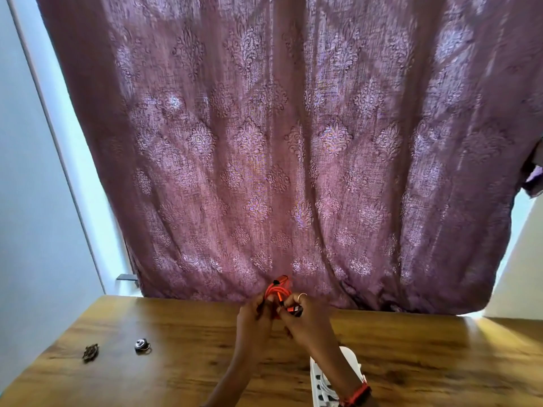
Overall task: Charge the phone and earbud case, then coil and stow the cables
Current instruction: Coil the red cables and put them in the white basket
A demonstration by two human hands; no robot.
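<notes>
The wooden table [426,362] ends at its far edge right under a purple patterned curtain [264,142], with a pale wall [29,201] to the left. Broad wood stretches either side of the hands. A dark trinket [90,352] and a small round metal piece [142,345] lie far left, and a white power strip [320,386] sits under the right forearm. Near the far edge, the left hand [254,315] and right hand [305,318] meet, fingers curled round a coiled orange cable [277,289] raised above the table.
</notes>
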